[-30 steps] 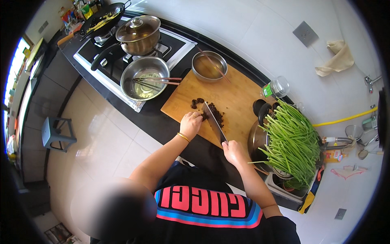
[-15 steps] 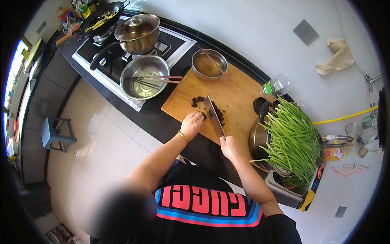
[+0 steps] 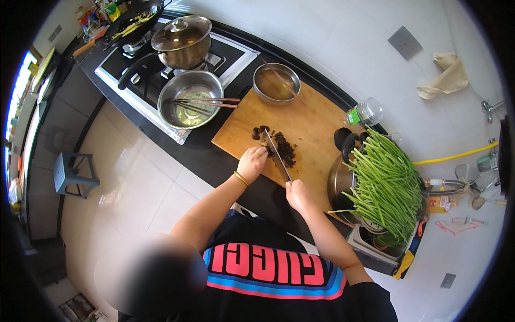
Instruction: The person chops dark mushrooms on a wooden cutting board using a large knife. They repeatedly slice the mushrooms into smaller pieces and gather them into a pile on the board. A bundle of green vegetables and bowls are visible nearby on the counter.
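Observation:
On the wooden cutting board (image 3: 317, 126), my right hand (image 3: 299, 195) grips the handle of a cleaver (image 3: 277, 154), its blade turned edge-down. Just left of the blade, the curled fingers of my left hand (image 3: 251, 164) press a dark brown mushroom-like piece (image 3: 269, 152) against the board. Finely chopped dark bits (image 3: 286, 149) form a small heap right of the blade. Beyond my left fingers sit several larger dark pieces (image 3: 258, 132). Part of the held piece is hidden by my fingertips.
A metal bowl (image 3: 271, 100) with a chopstick across it stands at the board's far edge. Left are a steel pan (image 3: 166, 110) holding chopsticks, a lidded pot (image 3: 185, 56) and a wok (image 3: 120, 37). Green stalks (image 3: 387, 185) pile over a pot (image 3: 339, 185) on the right, near a clear jar (image 3: 369, 111).
The cleaver blade has shifted slightly left, closer to my left fingers, and now stands more upright. More of the chopped heap shows on its right. My left hand stays nearly in place.

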`<state>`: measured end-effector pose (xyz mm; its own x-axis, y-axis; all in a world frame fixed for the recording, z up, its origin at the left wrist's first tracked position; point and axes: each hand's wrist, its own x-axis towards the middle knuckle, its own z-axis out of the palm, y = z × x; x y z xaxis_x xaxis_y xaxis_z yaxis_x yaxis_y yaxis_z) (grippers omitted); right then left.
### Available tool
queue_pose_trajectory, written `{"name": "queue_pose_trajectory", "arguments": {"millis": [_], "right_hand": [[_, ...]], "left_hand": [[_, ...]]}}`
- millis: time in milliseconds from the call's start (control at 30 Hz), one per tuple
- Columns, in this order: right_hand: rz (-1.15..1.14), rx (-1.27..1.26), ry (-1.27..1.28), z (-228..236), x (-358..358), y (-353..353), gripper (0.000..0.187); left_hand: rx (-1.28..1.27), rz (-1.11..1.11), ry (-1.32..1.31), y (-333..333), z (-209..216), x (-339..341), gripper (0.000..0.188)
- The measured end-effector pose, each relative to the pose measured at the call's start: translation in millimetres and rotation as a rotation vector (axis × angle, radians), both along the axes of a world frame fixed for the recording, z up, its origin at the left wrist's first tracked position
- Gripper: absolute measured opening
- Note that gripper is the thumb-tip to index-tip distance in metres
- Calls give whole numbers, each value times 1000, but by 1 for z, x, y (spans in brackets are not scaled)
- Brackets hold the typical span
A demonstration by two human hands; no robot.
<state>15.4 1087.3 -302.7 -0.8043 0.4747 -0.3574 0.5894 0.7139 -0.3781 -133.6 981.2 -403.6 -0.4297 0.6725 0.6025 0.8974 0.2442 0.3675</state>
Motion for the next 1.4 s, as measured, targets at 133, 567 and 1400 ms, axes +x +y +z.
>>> {"name": "queue_pose_trajectory", "arguments": {"millis": [133,567,1400], "right_hand": [[-159,-205,54,-31,-1,14,35],[80,13,49,13,9,12,34],[83,27,30,4,1,10,35]], "left_hand": [[39,-6,-14,1,3,-2,16],[44,-43,30,-7,1,-5,12],[67,-72,44,-7,-4,-8,23]]}}
